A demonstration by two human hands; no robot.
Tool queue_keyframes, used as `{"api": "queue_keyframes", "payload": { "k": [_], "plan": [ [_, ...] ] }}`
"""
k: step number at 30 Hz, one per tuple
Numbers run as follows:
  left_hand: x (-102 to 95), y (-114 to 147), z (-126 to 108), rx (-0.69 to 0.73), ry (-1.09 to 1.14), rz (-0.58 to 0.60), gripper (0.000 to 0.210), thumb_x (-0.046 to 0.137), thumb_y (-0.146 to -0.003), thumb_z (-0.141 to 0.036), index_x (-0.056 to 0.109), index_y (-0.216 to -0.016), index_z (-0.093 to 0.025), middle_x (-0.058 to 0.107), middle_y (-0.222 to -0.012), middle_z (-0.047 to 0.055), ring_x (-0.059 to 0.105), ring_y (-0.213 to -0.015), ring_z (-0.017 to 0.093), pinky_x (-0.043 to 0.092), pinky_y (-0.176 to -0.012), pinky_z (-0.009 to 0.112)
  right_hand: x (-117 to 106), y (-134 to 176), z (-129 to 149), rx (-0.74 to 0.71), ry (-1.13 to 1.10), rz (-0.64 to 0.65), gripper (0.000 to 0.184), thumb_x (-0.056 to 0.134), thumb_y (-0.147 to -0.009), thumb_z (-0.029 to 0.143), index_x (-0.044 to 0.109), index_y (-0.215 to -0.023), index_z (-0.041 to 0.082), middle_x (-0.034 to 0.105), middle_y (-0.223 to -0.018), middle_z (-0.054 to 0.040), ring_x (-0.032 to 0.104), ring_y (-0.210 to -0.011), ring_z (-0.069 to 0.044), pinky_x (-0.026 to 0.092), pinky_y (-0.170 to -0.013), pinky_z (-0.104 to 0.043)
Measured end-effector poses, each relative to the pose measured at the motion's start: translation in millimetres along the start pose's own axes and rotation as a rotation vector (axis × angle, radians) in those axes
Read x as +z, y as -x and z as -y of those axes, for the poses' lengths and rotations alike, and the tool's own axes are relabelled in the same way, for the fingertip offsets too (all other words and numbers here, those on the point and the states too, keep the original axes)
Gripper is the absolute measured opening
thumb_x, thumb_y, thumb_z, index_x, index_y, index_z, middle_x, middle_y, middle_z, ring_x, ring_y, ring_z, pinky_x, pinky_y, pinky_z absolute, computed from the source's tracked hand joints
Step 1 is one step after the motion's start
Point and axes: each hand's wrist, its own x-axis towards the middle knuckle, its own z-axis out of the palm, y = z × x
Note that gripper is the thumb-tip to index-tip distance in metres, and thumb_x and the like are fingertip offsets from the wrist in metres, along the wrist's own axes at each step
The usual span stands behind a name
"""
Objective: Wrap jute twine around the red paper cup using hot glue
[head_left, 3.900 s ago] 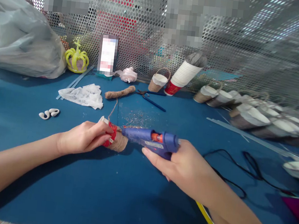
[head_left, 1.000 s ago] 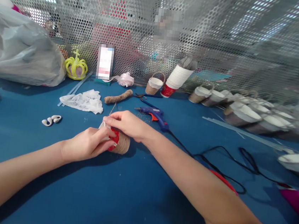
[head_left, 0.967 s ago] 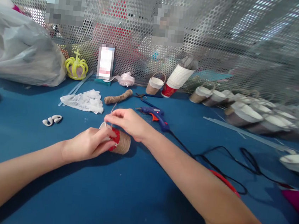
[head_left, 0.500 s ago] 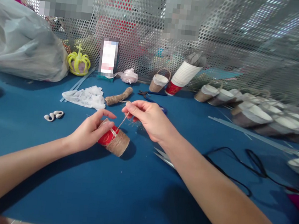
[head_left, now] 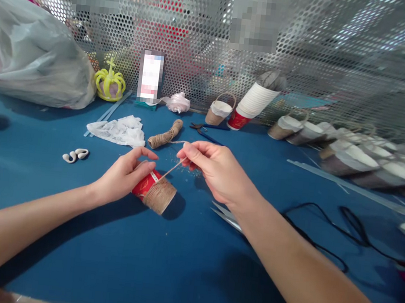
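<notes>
A red paper cup (head_left: 143,184) lies tilted on its side in my left hand (head_left: 126,172), whose fingers wrap around its mouth end. Rows of brown twine (head_left: 161,196) cover the cup's other half. From these rows a strand runs up taut to my right hand (head_left: 204,164), which pinches it between thumb and fingertips. Behind that hand the strand leads back to a twine hank (head_left: 166,135) on the table. Scissors (head_left: 228,217) lie partly hidden under my right forearm.
Blue-handled pliers (head_left: 203,130), white crumpled plastic (head_left: 120,130) and a pair of earbuds (head_left: 75,155) lie around. Stacked paper cups (head_left: 253,104) lean at the mesh; several twine-wrapped cups (head_left: 350,157) stand right. A black cable (head_left: 325,220) crosses the right side. A big plastic bag (head_left: 35,57) sits left.
My right hand has drawn the strand a little to the right, away from the cup, and it now slants lower. My left hand keeps the cup nearly where it was.
</notes>
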Motion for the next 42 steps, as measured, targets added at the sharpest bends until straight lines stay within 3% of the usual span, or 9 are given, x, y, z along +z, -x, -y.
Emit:
{"api": "queue_keyframes", "payload": {
  "k": [10,28,42],
  "plan": [
    [2.2,6.7,1.5,0.110,0.028,0.046,0.017,0.050,-0.085,-0.031,0.049,-0.096,-0.019,0.053,-0.059,-0.005,0.046,-0.046,0.006,0.037,-0.042,0.015,0.9,-5.6,-9.1,0.012,0.051,-0.020,0.030,0.067,-0.070,0.046,0.065,-0.065,0.017,0.062,-0.063,-0.0011,0.050,-0.058,-0.010,0.038,-0.057,-0.026],
    [0.1,15.6,3.3,0.311,-0.070,0.012,0.016,0.048,-0.088,-0.031,0.052,-0.098,-0.020,0.047,-0.053,-0.005,0.038,-0.041,0.006,0.031,-0.039,0.017,4.6,-3.7,-12.2,0.067,0.063,0.015,0.025,0.061,-0.075,0.038,0.063,-0.063,0.016,0.058,-0.059,0.0009,0.048,-0.056,-0.009,0.037,-0.057,-0.025],
    [0.3,20.0,3.6,0.417,-0.134,-0.002,0.016,0.049,-0.088,-0.031,0.053,-0.096,-0.017,0.054,-0.057,-0.003,0.043,-0.043,0.007,0.032,-0.040,0.018,9.2,-0.3,-15.5,0.124,0.082,0.047,0.022,0.060,-0.077,0.032,0.062,-0.062,0.016,0.058,-0.057,0.0021,0.048,-0.053,-0.009,0.038,-0.056,-0.025]
  ]
}}
